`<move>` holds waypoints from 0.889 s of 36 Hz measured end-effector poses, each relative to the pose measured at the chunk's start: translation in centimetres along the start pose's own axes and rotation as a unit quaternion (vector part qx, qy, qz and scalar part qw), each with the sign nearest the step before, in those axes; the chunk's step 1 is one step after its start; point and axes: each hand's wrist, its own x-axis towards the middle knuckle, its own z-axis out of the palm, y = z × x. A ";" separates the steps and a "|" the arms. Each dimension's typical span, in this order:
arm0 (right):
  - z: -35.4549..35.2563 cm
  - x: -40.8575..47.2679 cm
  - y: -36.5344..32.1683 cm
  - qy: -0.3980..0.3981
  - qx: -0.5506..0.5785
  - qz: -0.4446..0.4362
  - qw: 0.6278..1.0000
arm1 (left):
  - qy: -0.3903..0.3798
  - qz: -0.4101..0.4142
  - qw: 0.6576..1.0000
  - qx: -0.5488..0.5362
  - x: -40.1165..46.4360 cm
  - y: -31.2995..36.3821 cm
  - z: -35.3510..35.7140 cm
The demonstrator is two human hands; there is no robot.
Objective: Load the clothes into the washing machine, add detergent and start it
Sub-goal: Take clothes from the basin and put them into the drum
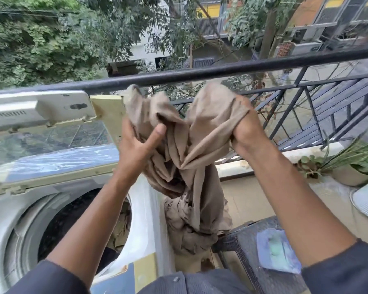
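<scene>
We are holding a tan cloth (191,145) up in the air with both hands. Our left hand (136,145) is gripping one top side of it, with the fingers tucked behind the folds and the thumb sticking out in front. Our right hand (245,128) is making a tight grip on the other top side, fingers curled round a bunch of it. The rest of the cloth is hanging down between and below our hands, all the way past the edge of the washer (19,219).

The washer is sitting below and to the left of our left hand. Its lid (51,149) is standing open, and the round tub (72,219) is showing, with some clothes (120,228) lying inside.

Below our right hand a dark stool (242,251) is standing, with a blue packet (276,251) lying on it. Behind our hands a black rail (221,73) is running across. To the right of our right hand, plant pots (346,175) are sitting on the floor.
</scene>
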 end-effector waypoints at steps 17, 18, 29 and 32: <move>-0.1 -3.5 9.4 -0.043 -0.241 -0.030 0.969 | 0.086 -0.022 0.996 0.025 0.5 -2.0 1.5; -0.4 -3.9 10.9 -0.040 -0.269 -0.026 0.962 | 0.098 -0.028 0.995 0.017 0.6 -1.8 1.5; 1.4 -5.6 20.1 -0.132 -0.561 0.259 0.775 | 0.108 0.075 0.989 -0.062 1.5 4.0 2.6; 0.7 -4.9 22.3 -0.055 -0.535 0.252 0.804 | 0.127 0.085 0.986 -0.063 1.7 4.8 2.2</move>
